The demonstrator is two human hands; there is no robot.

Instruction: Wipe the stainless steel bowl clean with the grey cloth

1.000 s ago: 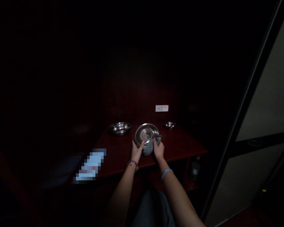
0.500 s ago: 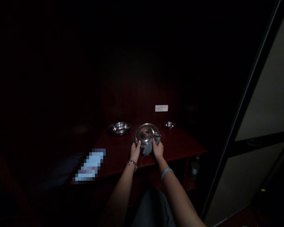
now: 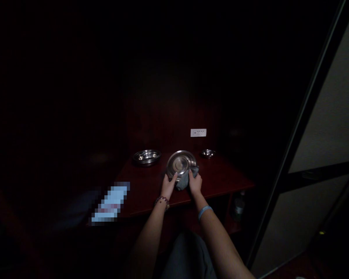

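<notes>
A round shiny steel plate [image 3: 177, 159] is held tilted over the dark red desk, its face turned towards me. My left hand [image 3: 169, 186] grips the near left of its rim, thumb on top and fingers hidden beneath. At the lower right of the rim, my right hand [image 3: 195, 183] is closed on a grey-blue cloth [image 3: 183, 182], which it presses against the plate with the thumb on top. Part of the cloth hangs below the rim between my hands.
On the desk [image 3: 221, 174], steel dishes [image 3: 147, 157], perhaps stacked, stand at the back left, and a small steel bowl [image 3: 208, 154] at the back right. A white socket panel [image 3: 198, 133] is on the wall. A bottle [image 3: 239, 207] stands on a shelf below, right.
The plate has shifted slightly up and right and its tilt has altered a little. Both hands moved with it, the left thumb sliding a bit further right along the rim.
</notes>
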